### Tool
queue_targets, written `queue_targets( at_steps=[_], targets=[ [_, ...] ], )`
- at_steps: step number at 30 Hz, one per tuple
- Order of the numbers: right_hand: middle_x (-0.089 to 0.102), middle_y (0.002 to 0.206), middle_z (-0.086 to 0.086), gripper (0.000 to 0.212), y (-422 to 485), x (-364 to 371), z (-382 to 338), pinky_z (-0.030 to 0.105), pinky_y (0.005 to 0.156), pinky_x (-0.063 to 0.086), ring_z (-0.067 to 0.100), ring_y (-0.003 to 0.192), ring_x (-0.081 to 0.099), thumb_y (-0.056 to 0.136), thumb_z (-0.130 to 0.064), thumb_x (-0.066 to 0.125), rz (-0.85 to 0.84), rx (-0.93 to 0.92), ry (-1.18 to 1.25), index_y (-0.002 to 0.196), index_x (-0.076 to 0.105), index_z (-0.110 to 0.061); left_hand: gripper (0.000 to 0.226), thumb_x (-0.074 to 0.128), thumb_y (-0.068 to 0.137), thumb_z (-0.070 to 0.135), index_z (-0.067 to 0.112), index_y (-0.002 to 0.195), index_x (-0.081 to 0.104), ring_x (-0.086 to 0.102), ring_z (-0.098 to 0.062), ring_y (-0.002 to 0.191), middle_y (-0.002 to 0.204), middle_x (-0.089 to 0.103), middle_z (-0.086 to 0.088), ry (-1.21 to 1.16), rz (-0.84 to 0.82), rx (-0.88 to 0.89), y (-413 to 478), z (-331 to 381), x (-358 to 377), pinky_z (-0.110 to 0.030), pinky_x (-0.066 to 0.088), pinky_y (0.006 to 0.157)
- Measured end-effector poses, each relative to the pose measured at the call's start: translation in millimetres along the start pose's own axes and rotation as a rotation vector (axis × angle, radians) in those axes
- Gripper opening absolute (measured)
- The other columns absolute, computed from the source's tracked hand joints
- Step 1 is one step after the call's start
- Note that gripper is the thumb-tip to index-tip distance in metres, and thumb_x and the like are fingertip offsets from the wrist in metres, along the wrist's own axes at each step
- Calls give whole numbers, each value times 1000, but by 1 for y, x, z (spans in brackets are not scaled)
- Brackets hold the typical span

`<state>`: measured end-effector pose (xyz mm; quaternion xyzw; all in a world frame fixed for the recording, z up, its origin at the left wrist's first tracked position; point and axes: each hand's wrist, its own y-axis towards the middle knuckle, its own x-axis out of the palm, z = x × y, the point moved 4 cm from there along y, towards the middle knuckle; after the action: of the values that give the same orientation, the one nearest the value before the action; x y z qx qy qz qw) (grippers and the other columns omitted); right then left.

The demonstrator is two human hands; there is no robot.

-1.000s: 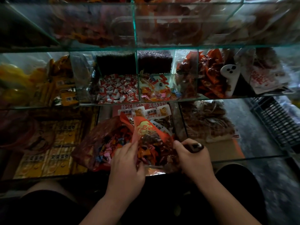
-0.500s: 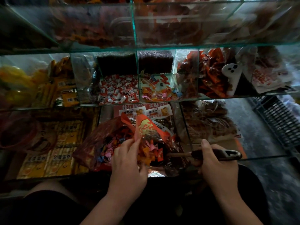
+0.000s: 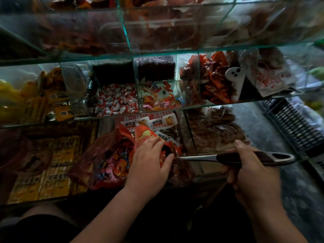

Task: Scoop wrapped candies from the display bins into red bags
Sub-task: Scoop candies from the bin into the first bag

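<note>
I'm drawing the scoop (image 3: 273, 157) rightward out of the red bag (image 3: 145, 135), right hand (image 3: 252, 174) clamped round its handle; left hand (image 3: 149, 160) pinching the mouth open. Load probably dumped; bowl's hidden.

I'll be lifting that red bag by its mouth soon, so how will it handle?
Probably floppy: the red bag is thin, crinkled film, sagging below where the left hand grips its mouth. Likely bottom-heavy: wrapped candies pool low inside. It may slump open if released.
</note>
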<state>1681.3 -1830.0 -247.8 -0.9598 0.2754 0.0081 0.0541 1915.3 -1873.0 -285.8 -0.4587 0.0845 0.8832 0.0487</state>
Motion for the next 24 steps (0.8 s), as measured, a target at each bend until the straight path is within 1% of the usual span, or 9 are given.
queue_targets(
  at_steps=[3,6,8,11,13,15,17,20,24],
  targets=[
    [61,48,17,50,1,-4,-8,14,36,31,19,28,43,82,-57,59,-12,-14,25,74,75,-12,53,48,101,53,24,145,54,35,-13,144,151,47,7,36,21,4,3,1,5,-41,28,122],
    [61,50,19,51,0,-5,-16,14,36,29,18,29,43,78,-57,60,-43,-6,61,75,74,-8,46,51,101,44,19,138,61,39,-18,141,147,52,2,46,75,28,4,3,5,-47,31,119],
    [60,49,20,51,1,-6,-22,13,36,28,18,28,42,75,-56,62,-50,-2,101,76,73,-5,40,57,100,37,16,133,65,43,-19,137,142,55,0,28,124,48,5,2,2,-48,34,117],
    [58,48,22,50,3,-9,-31,11,35,25,18,27,40,74,-52,64,-55,-8,157,75,70,-2,34,61,98,31,13,126,70,51,-18,129,133,61,1,-9,209,111,6,3,-5,-44,41,110],
    [58,48,23,46,5,-11,-35,11,34,25,19,26,39,76,-47,64,-54,-9,195,73,69,-2,32,62,96,30,13,121,72,54,-15,124,128,63,2,-35,264,161,8,7,-10,-37,41,108],
    [58,49,23,44,7,-11,-39,11,33,24,19,26,38,78,-45,62,-56,-15,214,73,68,-2,29,64,95,28,12,118,73,56,-14,121,124,65,2,-55,309,202,12,12,-15,-32,41,107],
    [58,50,22,43,9,-12,-44,12,33,24,19,27,39,82,-45,60,-59,-20,220,74,68,-3,27,65,95,25,12,116,74,57,-15,119,122,66,1,-64,336,233,19,17,-21,-33,43,105],
    [59,52,20,47,15,-12,-53,12,33,25,18,28,40,84,-47,58,-54,-4,228,81,69,-1,23,69,94,22,10,113,74,59,-18,116,120,67,-2,-38,383,306,39,27,-32,-35,44,104],
    [61,54,16,43,29,-1,-73,15,34,27,16,32,43,84,-52,58,-12,-20,278,74,71,-11,21,70,93,18,7,111,73,61,-21,112,116,68,-6,-18,411,398,85,42,-49,-40,47,99]
  ],
)
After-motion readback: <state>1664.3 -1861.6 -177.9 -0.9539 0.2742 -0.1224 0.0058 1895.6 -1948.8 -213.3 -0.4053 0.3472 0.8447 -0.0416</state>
